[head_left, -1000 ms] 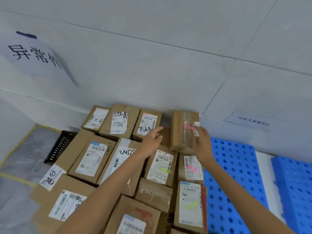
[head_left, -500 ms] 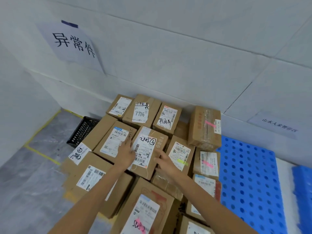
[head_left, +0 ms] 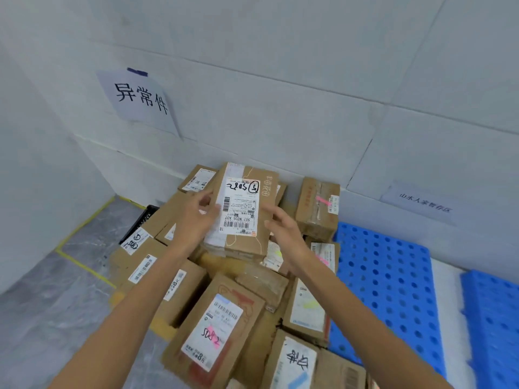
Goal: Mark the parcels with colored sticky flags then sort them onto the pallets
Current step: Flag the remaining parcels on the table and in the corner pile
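Parcel (head_left: 266, 200) lifted off pile (head_left: 216, 327) since half second ago, now held above it. Left hand (head_left: 193, 220) fingers curled round left edge, thumb laid on label (head_left: 241, 209). Right hand (head_left: 283, 231) fingers straight, loose, beside right edge; contact cannot be told. Blue pallet (head_left: 387, 276) seen at right.

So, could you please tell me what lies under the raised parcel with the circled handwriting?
Under the raised parcel show a taped parcel at its near edge and a yellow-flagged label at its right. The spot directly beneath is covered.
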A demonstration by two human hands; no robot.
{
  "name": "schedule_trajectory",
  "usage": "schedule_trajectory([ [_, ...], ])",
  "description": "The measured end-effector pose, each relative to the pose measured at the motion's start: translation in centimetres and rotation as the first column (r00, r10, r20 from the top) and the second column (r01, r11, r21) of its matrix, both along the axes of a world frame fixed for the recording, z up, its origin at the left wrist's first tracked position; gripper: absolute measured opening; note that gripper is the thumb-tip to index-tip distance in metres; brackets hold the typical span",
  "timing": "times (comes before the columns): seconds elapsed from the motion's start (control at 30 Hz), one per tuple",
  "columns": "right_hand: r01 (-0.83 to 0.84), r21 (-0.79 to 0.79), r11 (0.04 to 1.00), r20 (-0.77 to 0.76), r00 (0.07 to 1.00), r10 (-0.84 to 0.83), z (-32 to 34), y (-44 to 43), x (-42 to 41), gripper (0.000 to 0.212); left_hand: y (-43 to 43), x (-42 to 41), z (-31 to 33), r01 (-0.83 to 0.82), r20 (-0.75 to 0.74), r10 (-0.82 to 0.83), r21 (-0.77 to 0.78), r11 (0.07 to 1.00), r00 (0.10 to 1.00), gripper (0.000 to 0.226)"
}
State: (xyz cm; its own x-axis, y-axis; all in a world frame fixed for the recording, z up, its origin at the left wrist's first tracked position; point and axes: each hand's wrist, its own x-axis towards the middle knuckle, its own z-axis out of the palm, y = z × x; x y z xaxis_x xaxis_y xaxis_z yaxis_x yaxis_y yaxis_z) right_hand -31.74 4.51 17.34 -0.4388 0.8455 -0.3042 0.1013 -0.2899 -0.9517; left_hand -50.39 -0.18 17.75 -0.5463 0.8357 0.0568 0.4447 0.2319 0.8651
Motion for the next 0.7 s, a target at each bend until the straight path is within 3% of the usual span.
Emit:
schedule_trajectory([
  [0.17, 0.090, 0.177, 0.980, -0.012, 0.996, -0.089, 2.4, -3.0, 9.3, 0.042, -2.4, 10.0, 2.7, 0.157, 0.312, -0.180, 0.096, 0.983, 0.933, 0.047],
  [0.4, 0.211, 0.324, 0.922, 0.110, 0.960, -0.258, 2.6, -7.6, 28.0, 0.042, -5.4, 27.1, 1.4, 0.373, 0.426, -0.390, 0.127, 0.919, 0.817, 0.055],
  [0.53, 0.190, 0.257, 0.948, 0.172, 0.956, -0.238, -0.2, -10.2, 37.5, 0.038, -7.1, 35.4, -2.3, 0.485, 0.415, -0.451, 0.026, 0.874, 0.790, 0.056],
  [0.7, 0.350, 0.175, 0.920, 0.287, 0.876, -0.387, -4.5, -14.5, 45.3, 0.012, -10.0, 42.1, -7.0, 0.640, 0.448, -0.511, -0.202, 0.741, 0.734, 0.039],
])
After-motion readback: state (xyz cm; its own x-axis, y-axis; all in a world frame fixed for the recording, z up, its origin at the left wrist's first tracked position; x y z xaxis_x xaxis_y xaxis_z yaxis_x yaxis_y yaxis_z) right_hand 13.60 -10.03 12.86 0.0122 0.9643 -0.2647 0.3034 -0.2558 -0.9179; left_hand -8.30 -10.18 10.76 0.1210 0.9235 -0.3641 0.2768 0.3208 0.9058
